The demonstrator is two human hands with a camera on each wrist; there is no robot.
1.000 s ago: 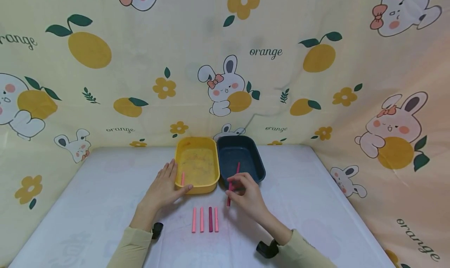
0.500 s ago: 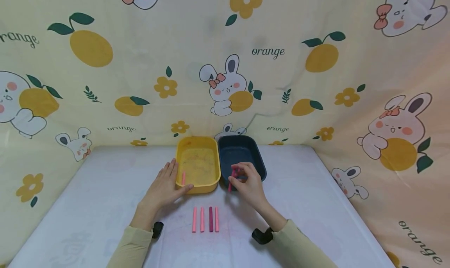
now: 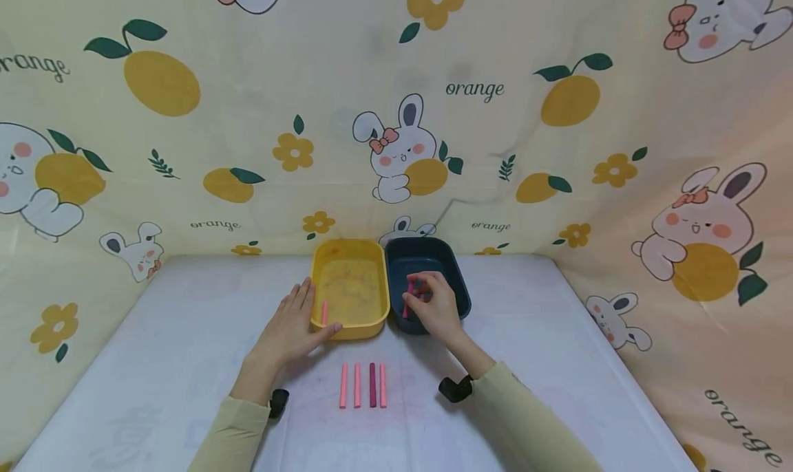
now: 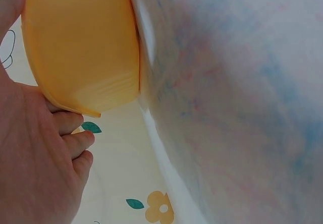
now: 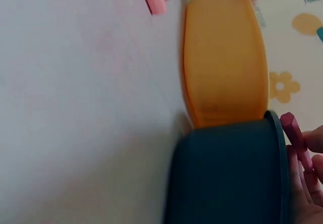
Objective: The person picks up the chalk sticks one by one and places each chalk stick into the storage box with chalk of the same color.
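My right hand [image 3: 441, 314] pinches a dark pink chalk stick [image 3: 405, 312] between thumb and fingertips, over the near part of the dark blue box [image 3: 418, 250]. In the right wrist view the held stick [image 5: 295, 133] stands slanted just past the box's rim. Another dark pink stick in this box is mostly hidden behind my fingers. My left hand [image 3: 286, 331] rests on the yellow box [image 3: 352, 332], its fingers straight along the left side and its thumb on the near rim. Inside the yellow box, a light pink chalk stick [image 3: 325, 312] leans at the near left.
Before the boxes lies a row of several chalk sticks: light pink ones [image 3: 343, 386] and a dark pink one [image 3: 372, 385]. Both boxes stand side by side near the far edge of the white-covered table [image 3: 520, 362]. A printed cloth [image 3: 334, 66] hangs behind.
My right hand has moved forward with the dark pink chalk stick, from the near edge of the blue box to over its inside. My left hand has stayed on the yellow box.
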